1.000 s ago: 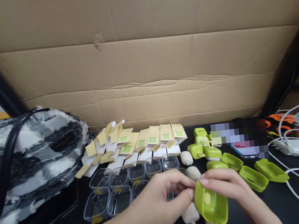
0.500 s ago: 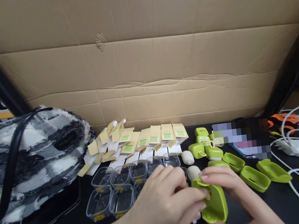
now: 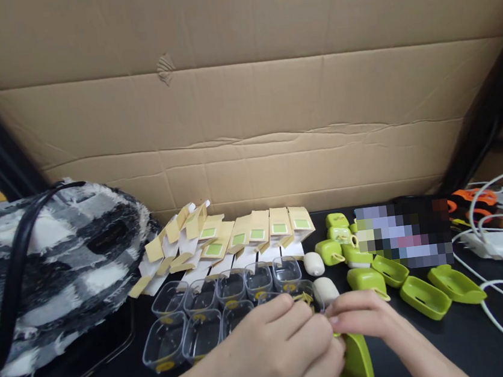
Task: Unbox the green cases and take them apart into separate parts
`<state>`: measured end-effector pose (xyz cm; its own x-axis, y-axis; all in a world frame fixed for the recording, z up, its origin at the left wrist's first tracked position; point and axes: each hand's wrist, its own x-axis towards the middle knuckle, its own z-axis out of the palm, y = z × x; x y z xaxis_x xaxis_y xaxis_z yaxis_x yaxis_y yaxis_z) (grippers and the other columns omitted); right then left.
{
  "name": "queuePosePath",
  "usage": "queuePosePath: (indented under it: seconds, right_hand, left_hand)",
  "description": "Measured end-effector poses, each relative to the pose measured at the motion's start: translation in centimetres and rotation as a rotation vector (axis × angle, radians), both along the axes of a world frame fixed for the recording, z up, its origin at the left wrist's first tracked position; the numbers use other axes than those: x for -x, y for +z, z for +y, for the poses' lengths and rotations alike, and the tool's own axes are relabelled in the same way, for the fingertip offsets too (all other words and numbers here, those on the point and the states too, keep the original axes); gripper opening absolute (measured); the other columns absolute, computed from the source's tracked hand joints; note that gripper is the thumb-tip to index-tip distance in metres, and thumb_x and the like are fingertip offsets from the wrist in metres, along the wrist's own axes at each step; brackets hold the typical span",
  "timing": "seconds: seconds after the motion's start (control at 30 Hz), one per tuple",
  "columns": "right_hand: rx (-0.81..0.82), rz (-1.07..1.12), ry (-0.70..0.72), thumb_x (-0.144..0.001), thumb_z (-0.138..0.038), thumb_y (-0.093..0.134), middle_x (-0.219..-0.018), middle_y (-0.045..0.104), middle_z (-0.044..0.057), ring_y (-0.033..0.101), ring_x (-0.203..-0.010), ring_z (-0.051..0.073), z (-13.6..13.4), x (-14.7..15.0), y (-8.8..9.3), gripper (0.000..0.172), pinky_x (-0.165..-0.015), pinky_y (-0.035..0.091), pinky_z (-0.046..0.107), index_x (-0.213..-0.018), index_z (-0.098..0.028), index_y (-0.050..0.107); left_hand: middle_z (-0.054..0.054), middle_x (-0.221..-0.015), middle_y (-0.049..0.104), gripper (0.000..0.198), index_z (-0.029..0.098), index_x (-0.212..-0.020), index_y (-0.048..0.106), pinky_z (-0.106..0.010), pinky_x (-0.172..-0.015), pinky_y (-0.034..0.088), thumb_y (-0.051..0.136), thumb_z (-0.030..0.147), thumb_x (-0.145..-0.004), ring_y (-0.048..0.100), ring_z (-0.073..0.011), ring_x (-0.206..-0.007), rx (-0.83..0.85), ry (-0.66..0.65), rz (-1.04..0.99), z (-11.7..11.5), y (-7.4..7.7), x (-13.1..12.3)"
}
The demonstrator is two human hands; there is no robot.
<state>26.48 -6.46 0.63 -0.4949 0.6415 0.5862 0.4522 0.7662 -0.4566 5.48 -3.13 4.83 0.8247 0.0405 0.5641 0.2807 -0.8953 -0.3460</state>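
Observation:
At the lower middle, a green case cover, a hollow rounded shell, is held between my two hands. My left hand is closed, its fingertips at the cover's upper edge and partly hidden. My right hand grips the same cover from the right, fingers bent over its top. Just beyond them lie a white rounded case and a second white case. A closed green cover stands behind my right hand. Part of the clear plastic cups is covered by my left hand.
Several opened cardboard packages with green labels lie behind the cups. More green covers are at the right, near white cables and a white adapter. A checked fluffy bag sits left. Upright cardboard closes the back.
Both hands have shifted slightly left with the green cover, which now sits lower and more hidden behind my left hand. The closed green cover behind my right hand shows more fully.

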Motion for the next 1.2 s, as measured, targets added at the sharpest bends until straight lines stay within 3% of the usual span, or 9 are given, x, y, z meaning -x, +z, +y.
queuePosePath:
  seconds: [0.17, 0.37, 0.47, 0.53, 0.6, 0.7, 0.87, 1.0, 1.2]
  right_hand:
    - [0.002, 0.007, -0.028, -0.064, -0.009, 0.078, -0.113, 0.063, 0.001, 0.065, -0.101, 0.018, -0.5, -0.2, 0.3, 0.068, -0.086, 0.054, 0.022, -0.121, -0.032, 0.047]
    - [-0.158, 0.084, -0.172, -0.070, -0.016, 0.068, -0.099, 0.062, 0.005, 0.066, -0.090, 0.023, 0.2, -0.5, 0.6, 0.050, -0.075, 0.057, 0.029, -0.113, -0.027, 0.047]
    - [-0.252, 0.085, -0.304, -0.073, -0.014, 0.059, -0.103, 0.056, 0.008, 0.060, -0.099, 0.023, 0.8, -1.4, 1.3, 0.048, -0.085, 0.053, 0.031, -0.118, -0.023, 0.042]
    - [-0.257, 0.001, -0.388, -0.076, -0.016, 0.054, -0.108, 0.055, 0.009, 0.058, -0.103, 0.025, 1.2, -2.4, 1.9, 0.046, -0.089, 0.050, 0.035, -0.120, -0.023, 0.043]
    - [-0.219, -0.097, -0.414, -0.076, -0.018, 0.054, -0.107, 0.058, 0.007, 0.061, -0.098, 0.024, 1.5, -3.3, 2.6, 0.044, -0.083, 0.053, 0.035, -0.119, -0.025, 0.045]
    - [-0.132, -0.182, -0.371, -0.072, -0.018, 0.057, -0.100, 0.061, 0.005, 0.064, -0.092, 0.023, 1.9, -4.1, 3.1, 0.044, -0.073, 0.056, 0.032, -0.113, -0.025, 0.043]
    - [-0.051, -0.328, -0.369, -0.067, -0.017, 0.060, -0.100, 0.065, 0.004, 0.067, -0.089, 0.022, 1.7, -4.5, 2.6, 0.052, -0.072, 0.058, 0.033, -0.115, -0.026, 0.041]
    - [-0.051, -0.485, -0.289, -0.062, -0.010, 0.057, -0.104, 0.067, 0.004, 0.066, -0.100, 0.025, 1.5, -4.5, 1.7, 0.052, -0.079, 0.059, 0.039, -0.111, -0.027, 0.048]
    - [-0.040, -0.517, -0.259, -0.066, -0.010, 0.058, -0.116, 0.066, 0.009, 0.063, -0.109, 0.028, 1.7, -4.1, 0.5, 0.063, -0.085, 0.058, 0.045, -0.126, -0.024, 0.046]
  left_hand:
    - [0.003, -0.064, 0.053, 0.024, 0.013, -0.086, 0.064, -0.029, -0.066, 0.042, 0.041, 0.005, -0.090, 0.046, -0.0139, -0.061, -0.070, -0.032, 0.055, 0.0, 0.2, 0.4]
    - [0.003, -0.061, 0.052, 0.011, 0.012, -0.090, 0.063, -0.028, -0.061, 0.041, 0.053, 0.014, -0.088, 0.045, -0.0133, -0.058, -0.059, -0.031, -0.071, 0.8, 0.6, 0.9]
    - [0.000, -0.064, 0.053, 0.016, 0.013, -0.084, 0.063, -0.028, -0.058, 0.042, 0.048, 0.016, -0.090, 0.048, -0.0144, -0.059, 0.076, 0.119, -0.148, 1.7, 0.6, 0.8]
    - [-0.002, -0.070, 0.056, 0.014, 0.015, -0.083, 0.063, -0.029, -0.060, 0.045, 0.051, 0.017, -0.089, 0.053, -0.0168, -0.065, 0.210, 0.228, -0.093, 2.4, 0.2, 0.7]
    - [-0.004, -0.076, 0.059, 0.009, 0.015, -0.086, 0.064, -0.032, -0.063, 0.048, 0.056, 0.019, -0.087, 0.057, -0.0196, -0.071, 0.320, 0.308, 0.005, 2.9, -0.4, 0.7]
    - [-0.006, -0.083, 0.062, 0.014, 0.014, -0.097, 0.065, -0.035, -0.066, 0.050, 0.059, 0.022, -0.087, 0.060, -0.0224, -0.077, 0.411, 0.378, 0.090, 3.1, -0.9, 0.8]
    - [-0.007, -0.088, 0.063, 0.024, 0.013, -0.108, 0.061, -0.039, -0.071, 0.051, 0.056, 0.026, -0.088, 0.060, -0.0236, -0.081, 0.391, 0.355, -0.006, 3.1, -0.5, 1.0]
    - [-0.007, -0.086, 0.063, 0.021, 0.013, -0.105, 0.062, -0.040, -0.071, 0.051, 0.056, 0.023, -0.087, 0.060, -0.0236, -0.079, 0.388, 0.329, -0.039, 3.0, -0.1, 1.0]
    - [-0.008, -0.091, 0.064, 0.024, 0.013, -0.110, 0.059, -0.041, -0.071, 0.051, 0.054, 0.020, -0.088, 0.061, -0.0249, -0.082, 0.438, 0.309, -0.050, 2.7, -0.2, 1.0]
